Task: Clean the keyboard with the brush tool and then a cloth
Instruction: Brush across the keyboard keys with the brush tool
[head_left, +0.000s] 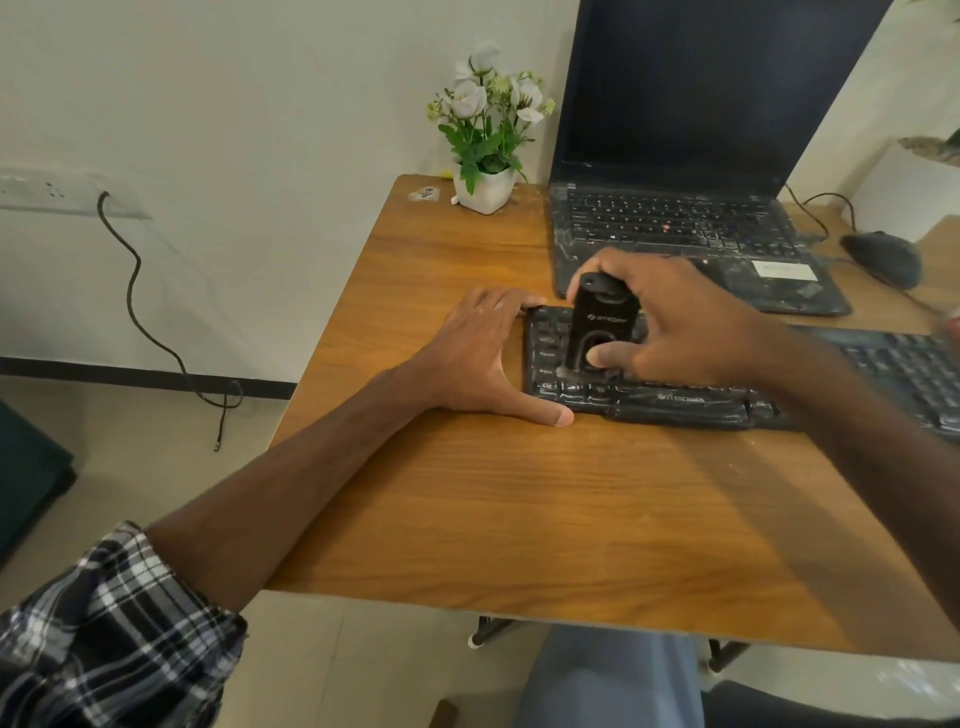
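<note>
Left hand (485, 358): fingers spread flat, braced against the keyboard (675, 400) at its left end, on the bench (519, 493). Right hand (680, 322): grips the black brush tool (597, 327) upright on the keys.

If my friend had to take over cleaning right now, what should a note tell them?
Left hand: flat and open, steadying the left end of the keyboard on the table.
Right hand: holds the black brush tool upright, its lower end on the keys near the keyboard's left end.
Done: brushing is under way; how much is covered cannot be told.
Left: finish brushing, then wipe with a cloth. No cloth is in view.
</note>
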